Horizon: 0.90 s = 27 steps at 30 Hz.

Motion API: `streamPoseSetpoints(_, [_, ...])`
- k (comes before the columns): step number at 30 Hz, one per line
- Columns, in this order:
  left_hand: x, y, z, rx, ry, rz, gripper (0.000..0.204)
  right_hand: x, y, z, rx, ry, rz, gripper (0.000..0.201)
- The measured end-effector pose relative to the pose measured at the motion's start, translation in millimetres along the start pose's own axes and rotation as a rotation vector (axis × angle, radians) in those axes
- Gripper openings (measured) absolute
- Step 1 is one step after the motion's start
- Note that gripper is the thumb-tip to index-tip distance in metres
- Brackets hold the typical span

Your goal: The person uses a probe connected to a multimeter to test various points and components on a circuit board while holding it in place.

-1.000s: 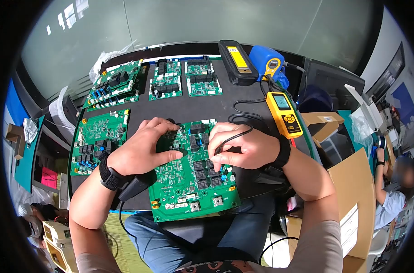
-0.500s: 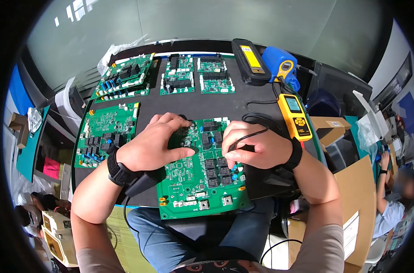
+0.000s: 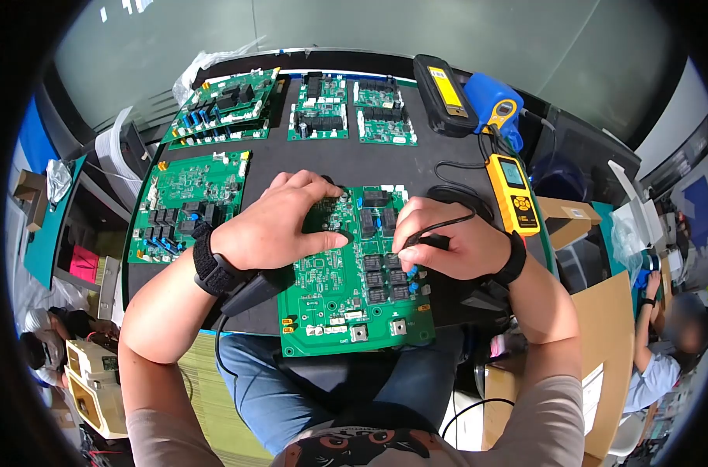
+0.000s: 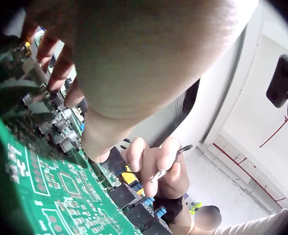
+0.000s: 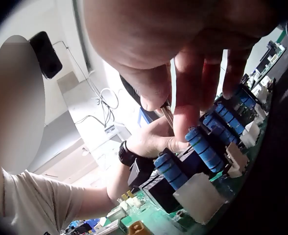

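The right hand (image 3: 455,247) pinches a thin black test probe with a metal tip (image 3: 424,240) between thumb and fingertips, curled tight round it, and the right wrist view shows the bare tip (image 5: 166,113) angled down among a row of blue cylindrical capacitors (image 5: 203,147) at the right edge of the board. The probe's long axis runs from the fingers down and leftward onto the board, so its tip lies just under the grip and slightly toward the person's left, and its black lead (image 3: 447,222) loops back over the knuckles toward the yellow handheld meter (image 3: 512,193) on the right of the table. The left hand (image 3: 280,226) lies spread on the large green circuit board (image 3: 354,300), fingers arched over the tall components at its upper left and the thumb pressed flat toward the middle; it holds nothing, it only bears down on the board. That board sits at the near edge of the black table (image 3: 369,167), between the 2 hands and partly over the person's lap. The right hand is the nearer to the capacitors; the left is apart from them, across the rows of black relays (image 3: 377,272). Beyond lie 4 more green boards (image 3: 186,202), a black and yellow case (image 3: 446,93) and a blue soldering station (image 3: 490,101). Another person (image 3: 665,350) sits at the far right.
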State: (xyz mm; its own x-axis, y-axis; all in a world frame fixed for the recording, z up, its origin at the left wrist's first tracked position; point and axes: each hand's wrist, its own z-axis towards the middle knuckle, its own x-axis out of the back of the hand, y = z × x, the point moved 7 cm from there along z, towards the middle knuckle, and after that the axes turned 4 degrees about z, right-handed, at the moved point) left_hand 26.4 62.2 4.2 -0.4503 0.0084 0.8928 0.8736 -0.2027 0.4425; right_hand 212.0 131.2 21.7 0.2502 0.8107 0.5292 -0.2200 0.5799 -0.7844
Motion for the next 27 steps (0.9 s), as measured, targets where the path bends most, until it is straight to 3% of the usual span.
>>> streamPoseSetpoints(3, [-0.1, -0.8, -0.2, -0.005, 0.007, -0.011, 0.065, 0.6, -6.2, 3.3, 0.091, 0.073, -0.098, 0.005])
streamPoseSetpoints(10, [0.7, -1.5, -0.2, -0.025, 0.025, -0.013, 0.063, 11.2, -45.3, 12.7, 0.112, 0.234, -0.327, 0.015])
streamPoseSetpoints(16, [0.6, -0.7, -0.1, -0.012, 0.013, -0.027, 0.06, -21.7, -84.5, 12.2, 0.09, 0.192, -0.392, 0.019])
streamPoseSetpoints(21, [0.1, -2.4, -0.1, -0.007, 0.02, -0.024, 0.062, -48.5, -71.1, -9.9, -0.057, 0.295, -0.264, 0.024])
streamPoseSetpoints(27, [0.6, -3.2, -0.3, -0.034, 0.03, -0.009, 0.065, -67.1, -52.9, -22.0, -0.104, 0.275, -0.248, 0.024])
